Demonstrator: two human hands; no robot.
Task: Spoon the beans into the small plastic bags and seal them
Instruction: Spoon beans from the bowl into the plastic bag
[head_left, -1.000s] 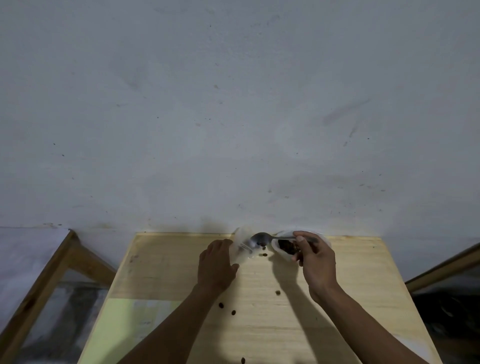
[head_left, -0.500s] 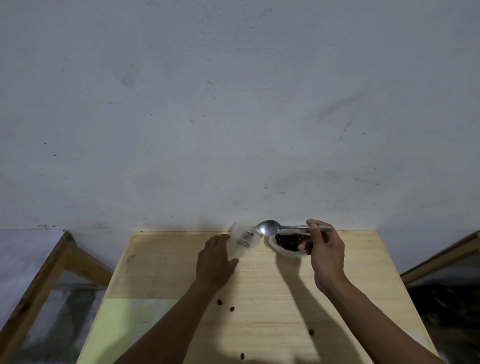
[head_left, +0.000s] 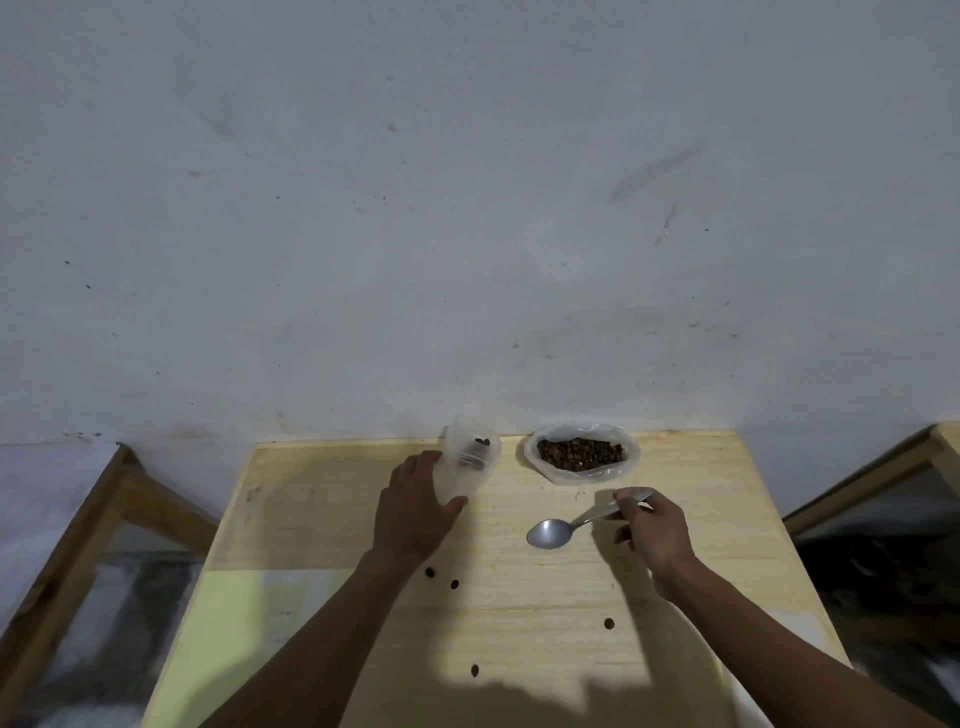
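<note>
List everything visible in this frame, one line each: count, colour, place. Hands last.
table: one, light wood, against the wall
wall: one, grey-white, behind the table
small plastic bag: one, clear, a few beans inside, far edge
bag of beans: one, clear, brown beans, open, far edge
loose beans: four, dark brown, scattered on the near table
spoon: one, silver, empty, bowl at the tabletop
left hand: grip on the small plastic bag
right hand: grip on the spoon handle
</note>
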